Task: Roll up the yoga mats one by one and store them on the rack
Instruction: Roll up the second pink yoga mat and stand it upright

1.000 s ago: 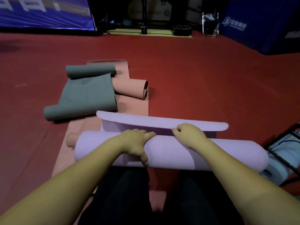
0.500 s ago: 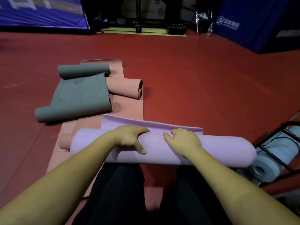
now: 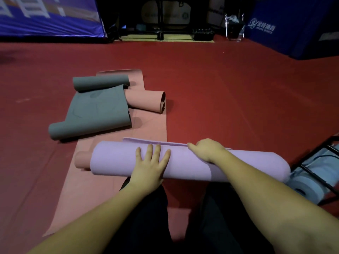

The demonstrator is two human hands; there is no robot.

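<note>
A lilac yoga mat (image 3: 117,160) lies almost fully rolled across my knees, with a thin strip of its loose end showing along the far side. My left hand (image 3: 150,162) rests flat on top of the roll, fingers spread. My right hand (image 3: 207,149) curls over the roll's far edge, gripping the loose end. A pink mat (image 3: 146,125) lies flat under it, its ends curled. A grey-green mat (image 3: 97,107) lies partly unrolled on the pink one, farther away. The black rack (image 3: 311,162) stands at the right edge.
Pale blue rolled mats (image 3: 304,186) lie in the rack at my right. Red floor (image 3: 238,88) stretches all around. Blue padded walls (image 3: 293,24) and dark equipment stand far back. My dark-trousered knees (image 3: 146,217) are under the lilac roll.
The lilac roll has turned away from me and taken in most of its flat end. My left hand went from a curled grip to lying flat on top.
</note>
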